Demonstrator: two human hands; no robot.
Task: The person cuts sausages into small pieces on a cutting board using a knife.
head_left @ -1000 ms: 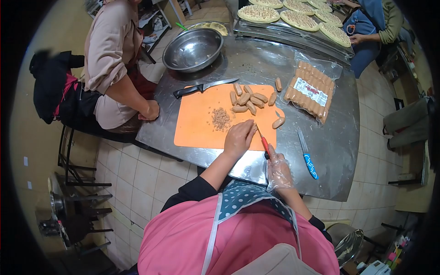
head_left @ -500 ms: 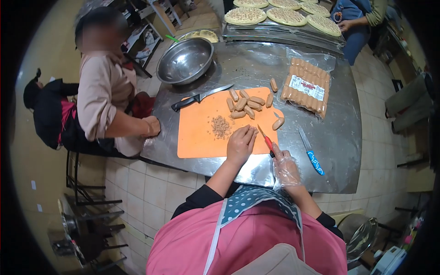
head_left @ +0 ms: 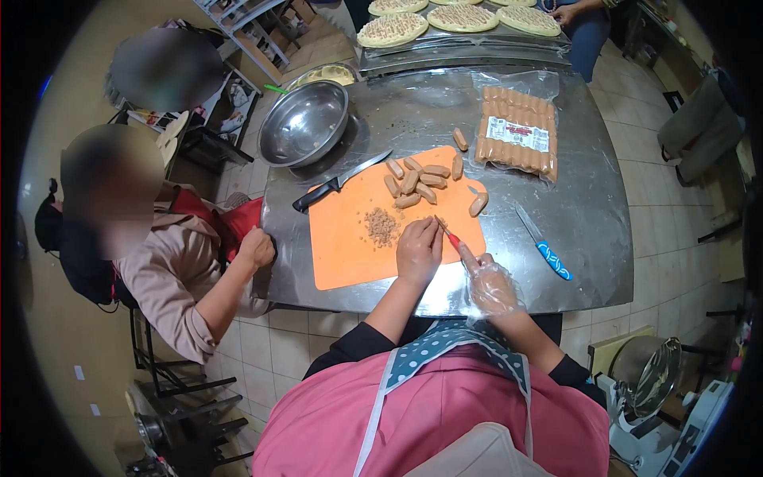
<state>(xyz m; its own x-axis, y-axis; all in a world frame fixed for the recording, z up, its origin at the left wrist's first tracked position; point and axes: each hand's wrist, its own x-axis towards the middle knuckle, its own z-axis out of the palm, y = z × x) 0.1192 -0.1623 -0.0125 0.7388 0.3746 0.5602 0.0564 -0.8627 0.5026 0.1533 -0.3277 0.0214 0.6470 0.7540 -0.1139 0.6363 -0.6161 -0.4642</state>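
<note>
My bare left hand [head_left: 420,250] rests low on the orange cutting board [head_left: 342,266], fingers pressed together; whatever they pinch is hidden. In my right hand [head_left: 490,288], covered by a clear plastic glove, is a small red-handled knife [head_left: 453,239], its blade reaching my left fingertips. Left of that hand lies a pile of chopped sausage bits [head_left: 382,227]. Several sausage pieces [head_left: 409,182] are heaped on the board's far side, and one piece [head_left: 478,204] sits at its right edge.
A black-handled knife [head_left: 322,193] overlaps the board's left corner; a blue-handled knife [head_left: 554,260] lies right. Beyond are a steel bowl [head_left: 302,127] and a sausage pack [head_left: 517,133]. Topped dough rounds [head_left: 463,18] stand at the back. A co-worker's hand [head_left: 256,248] touches the table's left edge.
The red-handled knife has come closer to my left fingertips. On the left, the co-worker has leaned lower and farther left. My view has shifted slightly.
</note>
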